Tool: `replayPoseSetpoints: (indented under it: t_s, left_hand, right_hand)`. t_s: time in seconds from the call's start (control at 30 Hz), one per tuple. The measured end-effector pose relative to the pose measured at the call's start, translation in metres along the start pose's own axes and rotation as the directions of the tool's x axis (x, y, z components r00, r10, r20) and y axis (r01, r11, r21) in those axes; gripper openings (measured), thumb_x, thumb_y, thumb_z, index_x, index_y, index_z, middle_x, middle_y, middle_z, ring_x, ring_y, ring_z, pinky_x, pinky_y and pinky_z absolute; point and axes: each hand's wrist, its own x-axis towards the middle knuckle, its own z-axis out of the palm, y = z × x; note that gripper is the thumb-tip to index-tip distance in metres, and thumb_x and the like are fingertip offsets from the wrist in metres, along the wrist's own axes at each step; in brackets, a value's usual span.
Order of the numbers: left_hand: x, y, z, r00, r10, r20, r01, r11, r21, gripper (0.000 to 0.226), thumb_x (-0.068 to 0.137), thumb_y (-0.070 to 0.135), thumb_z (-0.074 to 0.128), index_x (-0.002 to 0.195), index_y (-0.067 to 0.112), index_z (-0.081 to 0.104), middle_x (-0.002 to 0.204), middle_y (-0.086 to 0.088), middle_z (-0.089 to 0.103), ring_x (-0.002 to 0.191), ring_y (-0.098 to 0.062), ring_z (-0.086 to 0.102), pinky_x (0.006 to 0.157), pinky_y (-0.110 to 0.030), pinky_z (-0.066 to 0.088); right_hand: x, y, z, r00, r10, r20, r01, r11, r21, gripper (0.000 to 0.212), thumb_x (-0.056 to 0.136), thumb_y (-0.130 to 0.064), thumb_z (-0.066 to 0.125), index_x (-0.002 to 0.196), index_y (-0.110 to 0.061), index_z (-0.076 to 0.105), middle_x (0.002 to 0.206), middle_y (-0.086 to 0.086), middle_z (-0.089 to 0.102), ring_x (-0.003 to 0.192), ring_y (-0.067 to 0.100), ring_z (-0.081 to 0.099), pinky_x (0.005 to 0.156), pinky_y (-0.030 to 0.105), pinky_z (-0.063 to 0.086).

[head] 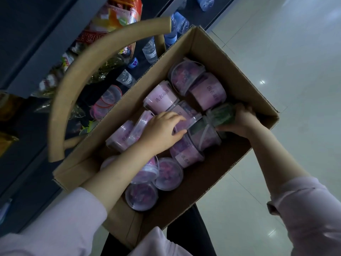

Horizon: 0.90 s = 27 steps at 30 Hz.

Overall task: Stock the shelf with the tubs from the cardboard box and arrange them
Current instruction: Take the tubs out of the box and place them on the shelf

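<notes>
An open cardboard box (238, 69) fills the middle of the view, holding several clear tubs with pink labels and pink contents (162, 97). One tub with green contents (222, 115) lies at the box's right side, and my right hand (241, 120) is closed around it. My left hand (162, 129) reaches into the box centre, fingers curled over a pink tub (184, 117) lying on its side. More pink tubs (141, 197) sit lid-up near the box's near end.
A tan padded curved handle (73, 85) arcs over a basket at the left, which holds water bottles (150, 50), snack bags (114, 19) and clear lidded cups (107, 100). Dark shelving runs along the left. Pale tiled floor (295, 52) lies to the right.
</notes>
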Motion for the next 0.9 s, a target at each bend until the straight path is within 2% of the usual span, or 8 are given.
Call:
replayPoseSetpoints:
  t_s: [0.07, 0.2, 0.33, 0.43, 0.53, 0.63, 0.8, 0.9]
  left_hand:
    - [-0.001, -0.002, -0.001, 1.0, -0.008, -0.001, 0.008, 1.0, -0.002, 0.043, 0.085, 0.044, 0.057, 0.12, 0.018, 0.062, 0.119, 0.0, 0.062, 0.111, -0.025, 0.055, 0.093, -0.04, 0.044]
    - [-0.001, -0.004, -0.003, 1.0, -0.011, 0.007, 0.011, 1.0, -0.018, 0.047, 0.084, 0.048, 0.052, 0.119, 0.02, 0.063, 0.119, 0.001, 0.062, 0.111, -0.024, 0.055, 0.094, -0.041, 0.044]
    - [0.001, -0.004, -0.005, 1.0, -0.003, -0.017, 0.002, 0.996, -0.088, 0.042, 0.085, 0.044, 0.057, 0.118, 0.018, 0.063, 0.117, 0.001, 0.063, 0.111, -0.023, 0.055, 0.095, -0.039, 0.044]
    - [0.004, -0.005, -0.007, 1.0, -0.002, -0.012, 0.0, 0.99, -0.141, 0.041, 0.085, 0.044, 0.058, 0.117, 0.019, 0.063, 0.117, 0.002, 0.063, 0.112, -0.021, 0.055, 0.098, -0.038, 0.042]
    - [0.011, -0.002, -0.009, 1.0, 0.0, 0.029, 0.004, 0.988, -0.154, 0.043, 0.085, 0.044, 0.059, 0.12, 0.019, 0.062, 0.121, 0.002, 0.063, 0.115, -0.02, 0.054, 0.1, -0.037, 0.041]
    - [0.026, 0.002, -0.007, 0.994, 0.03, 0.104, -0.013, 0.987, -0.16, 0.042, 0.088, 0.033, 0.064, 0.128, 0.022, 0.058, 0.129, 0.002, 0.059, 0.121, -0.02, 0.049, 0.105, -0.035, 0.037]
    - [0.065, 0.021, 0.01, 0.941, 0.147, 0.305, -0.149, 0.989, -0.017, 0.057, 0.088, 0.028, 0.064, 0.142, 0.029, 0.043, 0.148, 0.006, 0.042, 0.13, -0.021, 0.041, 0.11, -0.035, 0.029]
    - [0.076, 0.032, 0.022, 0.893, 0.162, 0.42, -0.21, 0.975, 0.07, 0.063, 0.089, 0.028, 0.061, 0.146, 0.033, 0.034, 0.153, 0.007, 0.033, 0.132, -0.022, 0.034, 0.109, -0.041, 0.03]
  right_hand:
    - [-0.001, 0.001, 0.0, 0.999, -0.011, 0.043, 0.007, 0.995, 0.095, 0.116, 0.06, -0.044, 0.086, 0.146, -0.01, 0.016, 0.143, 0.021, 0.035, 0.13, 0.039, 0.039, 0.102, 0.043, 0.038]
    - [-0.003, 0.0, -0.007, 0.998, -0.048, 0.045, 0.042, 0.992, 0.122, 0.116, 0.06, -0.043, 0.087, 0.145, -0.013, 0.015, 0.133, 0.016, 0.052, 0.12, 0.036, 0.051, 0.085, 0.035, 0.041]
    - [-0.02, -0.001, -0.019, 0.996, -0.086, 0.0, 0.084, 0.977, 0.198, 0.108, 0.06, -0.042, 0.087, 0.144, -0.014, 0.025, 0.132, 0.013, 0.053, 0.121, 0.033, 0.051, 0.088, 0.032, 0.04]
    - [-0.039, 0.006, -0.036, 0.993, -0.096, -0.066, 0.112, 0.943, 0.313, 0.101, 0.055, -0.052, 0.086, 0.138, -0.022, 0.037, 0.128, 0.005, 0.056, 0.117, 0.026, 0.053, 0.095, 0.035, 0.045]
    - [-0.063, 0.023, -0.054, 0.983, -0.131, -0.13, 0.176, 0.88, 0.442, 0.095, 0.054, -0.056, 0.085, 0.133, -0.027, 0.042, 0.12, -0.006, 0.057, 0.109, 0.017, 0.056, 0.095, 0.037, 0.048]
    - [-0.087, 0.041, -0.059, 0.976, -0.134, -0.17, 0.209, 0.79, 0.577, 0.096, 0.048, -0.064, 0.084, 0.13, -0.032, 0.045, 0.121, -0.01, 0.06, 0.107, 0.013, 0.062, 0.095, 0.04, 0.051]
    - [-0.107, 0.055, -0.055, 0.971, -0.135, -0.197, 0.239, 0.544, 0.805, 0.082, 0.044, -0.055, 0.086, 0.118, -0.042, 0.054, 0.106, -0.021, 0.067, 0.091, 0.004, 0.07, 0.072, 0.016, 0.054]
    - [-0.11, 0.059, -0.053, 0.966, -0.141, -0.217, 0.259, 0.469, 0.844, 0.076, 0.051, -0.041, 0.08, 0.122, -0.039, 0.051, 0.109, -0.015, 0.062, 0.088, -0.001, 0.068, 0.069, 0.011, 0.051]
